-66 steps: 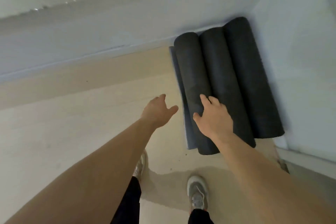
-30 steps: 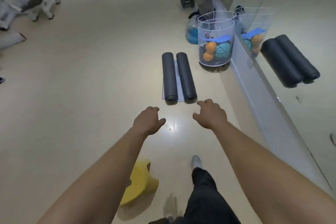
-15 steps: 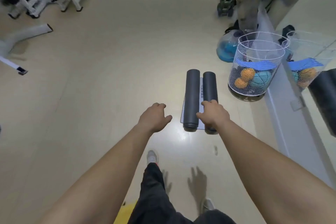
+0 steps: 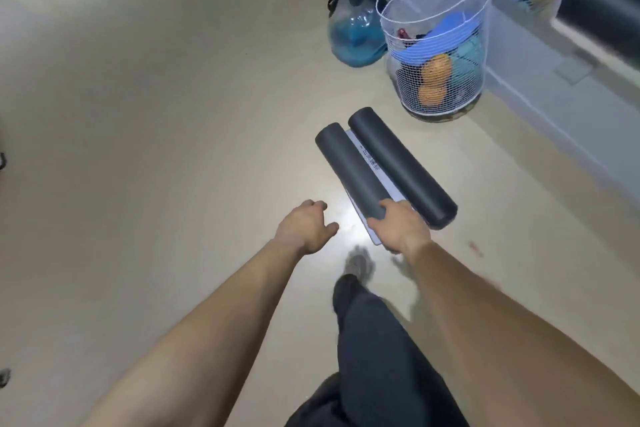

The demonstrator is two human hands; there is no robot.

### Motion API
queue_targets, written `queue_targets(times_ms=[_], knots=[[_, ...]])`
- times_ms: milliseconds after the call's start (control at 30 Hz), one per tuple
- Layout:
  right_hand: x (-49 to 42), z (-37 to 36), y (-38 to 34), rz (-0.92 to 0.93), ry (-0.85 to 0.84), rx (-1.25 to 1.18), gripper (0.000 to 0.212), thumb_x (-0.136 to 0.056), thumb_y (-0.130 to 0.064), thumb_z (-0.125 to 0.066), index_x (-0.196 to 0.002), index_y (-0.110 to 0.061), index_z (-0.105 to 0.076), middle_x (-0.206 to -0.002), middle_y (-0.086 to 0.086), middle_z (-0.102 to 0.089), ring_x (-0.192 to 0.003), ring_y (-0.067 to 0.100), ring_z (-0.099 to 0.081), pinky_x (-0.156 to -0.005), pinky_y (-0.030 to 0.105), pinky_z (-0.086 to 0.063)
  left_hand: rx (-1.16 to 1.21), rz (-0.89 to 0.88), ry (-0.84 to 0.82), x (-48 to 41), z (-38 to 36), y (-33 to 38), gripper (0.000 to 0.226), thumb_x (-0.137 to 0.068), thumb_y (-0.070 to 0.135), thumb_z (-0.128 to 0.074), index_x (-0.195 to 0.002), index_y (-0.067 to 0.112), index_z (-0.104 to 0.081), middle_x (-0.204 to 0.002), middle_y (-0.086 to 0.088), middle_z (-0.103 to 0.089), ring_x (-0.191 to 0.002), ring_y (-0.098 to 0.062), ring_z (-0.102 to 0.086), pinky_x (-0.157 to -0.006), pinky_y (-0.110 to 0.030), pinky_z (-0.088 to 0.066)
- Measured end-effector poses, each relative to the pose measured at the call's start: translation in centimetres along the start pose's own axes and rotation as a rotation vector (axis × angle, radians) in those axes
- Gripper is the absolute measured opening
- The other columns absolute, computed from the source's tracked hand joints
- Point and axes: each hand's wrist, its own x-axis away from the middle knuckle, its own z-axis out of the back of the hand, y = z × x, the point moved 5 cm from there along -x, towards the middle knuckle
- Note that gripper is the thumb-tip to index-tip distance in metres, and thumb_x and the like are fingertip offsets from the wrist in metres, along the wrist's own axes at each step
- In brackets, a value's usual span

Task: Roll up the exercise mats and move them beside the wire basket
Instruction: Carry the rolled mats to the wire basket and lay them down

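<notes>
Shifted over the left rolled mat [image 4: 349, 170] is the right hand [image 4: 398, 227]; its grip cannot be told. The left hand [image 4: 304, 229] is loose, empty. Placement by the wire basket [image 4: 436, 45] is judged underway; a sure hold is needed.
</notes>
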Motion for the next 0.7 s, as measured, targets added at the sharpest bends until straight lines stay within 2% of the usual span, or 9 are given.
queue_targets(times_ms=[100,200,267,367,467,567,700], knots=[[-5.9,-1.8,1.7,-0.167,0.024,-0.196,0.059,-0.098,-0.043,-0.053,-0.152,-0.02,-0.043,-0.145,0.013,-0.042,-0.122,0.036,-0.056,-0.103,0.042,-0.047,-0.033,-0.064,-0.049,-8.5,1.0,0.4,0.06,-0.102,0.044,-0.051,-0.153,0.013,-0.041,-0.152,-0.006,-0.045,-0.137,-0.026,-0.047,-0.109,-0.037,-0.04],[-11.6,-4.6,3.7,-0.316,0.06,-0.362,0.062,-0.098,-0.045,-0.059,-0.151,-0.015,-0.045,-0.145,0.016,-0.048,-0.128,0.037,-0.053,-0.104,0.039,-0.044,-0.058,-0.113,-0.098,-17.1,0.3,0.3,0.057,-0.101,0.044,-0.053,-0.15,0.015,-0.046,-0.151,-0.005,-0.048,-0.135,-0.026,-0.049,-0.11,-0.036,-0.04],[-15.5,-7.1,5.1,-0.418,0.075,-0.458,0.061,-0.097,-0.042,-0.059,-0.15,-0.014,-0.044,-0.144,0.015,-0.049,-0.128,0.036,-0.052,-0.102,0.04,-0.045,-0.089,-0.144,-0.124,-23.0,-1.2,-0.3,0.055,-0.101,0.042,-0.054,-0.149,0.015,-0.047,-0.149,-0.004,-0.049,-0.131,-0.026,-0.052,-0.109,-0.036,-0.04],[-21.6,-11.7,7.6,-0.511,0.098,-0.562,0.062,-0.095,-0.04,-0.059,-0.149,-0.014,-0.041,-0.145,0.016,-0.044,-0.127,0.038,-0.051,-0.107,0.046,-0.045,-0.15,-0.162,-0.142,-31.5,-4.7,-2.3,0.053,-0.1,0.041,-0.055,-0.146,0.014,-0.05,-0.148,-0.005,-0.051,-0.129,-0.026,-0.054,-0.109,-0.035,-0.041],[-26.8,-17.1,10.2,-0.547,0.142,-0.627,0.071,-0.096,-0.042,-0.061,-0.156,-0.014,-0.033,-0.15,0.016,-0.039,-0.13,0.04,-0.05,-0.106,0.047,-0.046,-0.27,-0.238,-0.178,-39.2,-9.8,-4.6,0.054,-0.1,0.039,-0.056,-0.146,0.013,-0.048,-0.149,-0.008,-0.051,-0.133,-0.029,-0.051,-0.11,-0.037,-0.04],[-31.0,-22.9,13.3,-0.634,0.249,-0.631,0.077,-0.095,-0.043,-0.061,-0.16,-0.017,-0.027,-0.155,0.014,-0.034,-0.133,0.039,-0.048,-0.109,0.05,-0.045,-0.468,-0.407,-0.181,-46.2,-15.1,-6.5,0.052,-0.1,0.039,-0.055,-0.144,0.013,-0.044,-0.147,-0.008,-0.049,-0.134,-0.031,-0.045,-0.107,-0.042,-0.042],[-34.1,-29.5,16.6,-0.792,0.371,-0.592,0.075,-0.097,-0.04,-0.058,-0.16,-0.018,-0.024,-0.158,0.013,-0.028,-0.135,0.039,-0.045,-0.106,0.048,-0.044,-0.6,-0.609,-0.065,-53.3,-18.5,-7.8,0.05,-0.101,0.042,-0.054,-0.138,0.01,-0.045,-0.141,-0.013,-0.051,-0.13,-0.035,-0.041,-0.106,-0.044,-0.04]])
